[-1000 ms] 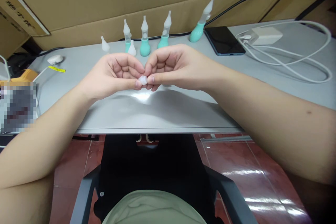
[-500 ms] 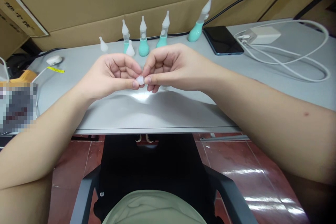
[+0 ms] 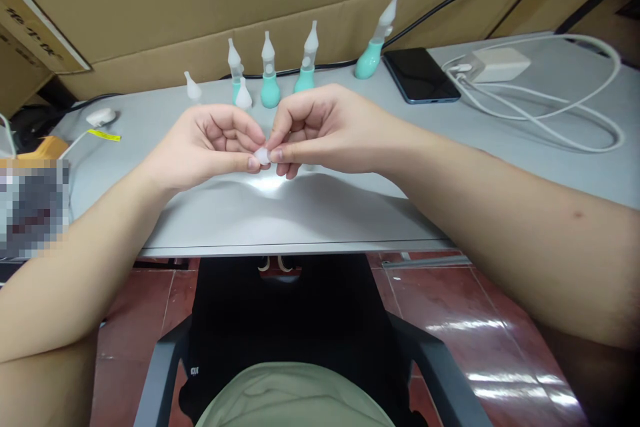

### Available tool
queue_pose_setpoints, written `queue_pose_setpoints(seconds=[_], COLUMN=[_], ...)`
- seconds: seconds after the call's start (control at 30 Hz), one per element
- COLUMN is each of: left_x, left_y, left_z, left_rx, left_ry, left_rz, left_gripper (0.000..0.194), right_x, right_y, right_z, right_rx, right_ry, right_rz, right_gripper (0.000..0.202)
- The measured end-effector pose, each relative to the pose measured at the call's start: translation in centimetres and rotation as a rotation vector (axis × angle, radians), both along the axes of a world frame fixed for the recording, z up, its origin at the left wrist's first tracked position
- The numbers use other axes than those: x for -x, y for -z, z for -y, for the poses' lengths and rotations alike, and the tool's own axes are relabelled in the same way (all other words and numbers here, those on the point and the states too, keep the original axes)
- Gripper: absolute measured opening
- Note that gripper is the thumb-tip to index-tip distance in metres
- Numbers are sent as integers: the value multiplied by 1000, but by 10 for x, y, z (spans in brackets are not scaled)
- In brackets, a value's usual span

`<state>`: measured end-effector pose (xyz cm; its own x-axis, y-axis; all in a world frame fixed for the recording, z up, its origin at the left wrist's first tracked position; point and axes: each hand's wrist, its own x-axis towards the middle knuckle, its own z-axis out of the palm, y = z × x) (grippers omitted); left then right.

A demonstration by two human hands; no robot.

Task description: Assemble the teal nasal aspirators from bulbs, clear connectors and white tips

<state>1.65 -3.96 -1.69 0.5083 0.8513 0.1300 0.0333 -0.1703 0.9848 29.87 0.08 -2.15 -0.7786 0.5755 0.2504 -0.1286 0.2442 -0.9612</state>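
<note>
Between my two hands is a small, whitish, translucent piece [image 3: 262,157], mostly covered by fingertips, so its exact kind cannot be told. My left hand [image 3: 220,143] pinches its left side with thumb and forefinger. From the other side, my right hand [image 3: 320,130] pinches the same piece. Behind the hands stand several nasal aspirators with turquoise bulbs and white tips, among them a middle one [image 3: 271,90] and a tilted one [image 3: 370,59] at the right. Loose white nozzle tips stand by them, one at the left [image 3: 193,89] and one in front of an aspirator [image 3: 243,95].
A black phone [image 3: 421,77] lies right of the aspirators, beside a white charger [image 3: 501,65] with a looped white cable. At the left are a white round device [image 3: 101,117] and a yellow object [image 3: 50,148]. Cardboard [image 3: 200,7] walls the back of the grey table [image 3: 300,227].
Both hands keep their pinch on the small white piece. The view has shifted slightly, and everything on the table appears a little further left. Otherwise the arrangement looks the same.
</note>
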Motion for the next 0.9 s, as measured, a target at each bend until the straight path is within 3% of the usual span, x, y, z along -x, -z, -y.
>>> queue_pose_setpoints(seconds=[0.9], left_x=[-1], left_y=[-7], left_z=[0], left_rx=[-11], left_ry=[143], left_rz=[-46], left_gripper=[24], right_x=[2], right_y=[2], right_z=[2], right_rx=[-12], right_ry=[-59], right_rz=[54], right_gripper=[28])
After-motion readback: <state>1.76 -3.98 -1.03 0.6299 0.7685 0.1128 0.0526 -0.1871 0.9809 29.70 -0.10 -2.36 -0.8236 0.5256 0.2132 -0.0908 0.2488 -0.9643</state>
